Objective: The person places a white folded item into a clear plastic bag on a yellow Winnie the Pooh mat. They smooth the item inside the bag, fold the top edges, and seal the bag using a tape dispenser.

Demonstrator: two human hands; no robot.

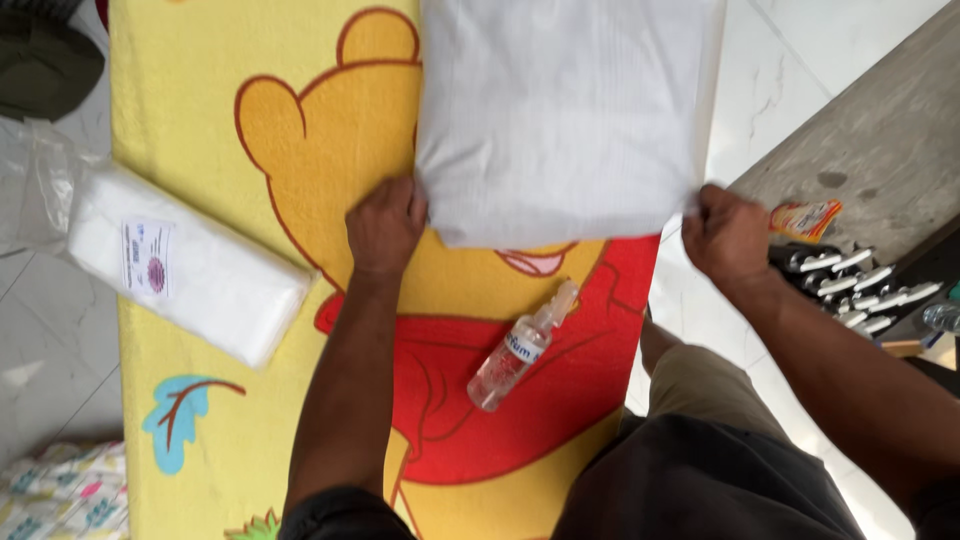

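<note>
A: Containers first. What's there?

B: One small clear plastic spray bottle (522,348) with a pale nozzle, lying on its side on the desk (200,120), which is covered by a yellow cloth with a red and orange cartoon bear print. Looks like clear liquid inside, level can't be told. It lies near the person's body, between the two forearms, touched by neither.

A: Hands?

B: Left hand (385,225) is curled shut, pinching the near left corner of a flat white folded fabric piece (565,115). Right hand (727,235) is closed on the near right corner, just off the desk's right edge. The fabric lies flat across the top middle of the desk, its far edge cut off by the frame.

A: Around it?

B: A white wrapped packet with a small printed label (185,262) sits on the left of the desk, angled, well apart from the left hand. Off to the right, a grey ledge (880,140) carries a small orange sachet (805,217) and a row of black and white clip-like pieces (860,290); too small to tell what they are.

A: Anything blocking?

B: The bottle lies just below the fabric's near edge, not touching it.
</note>
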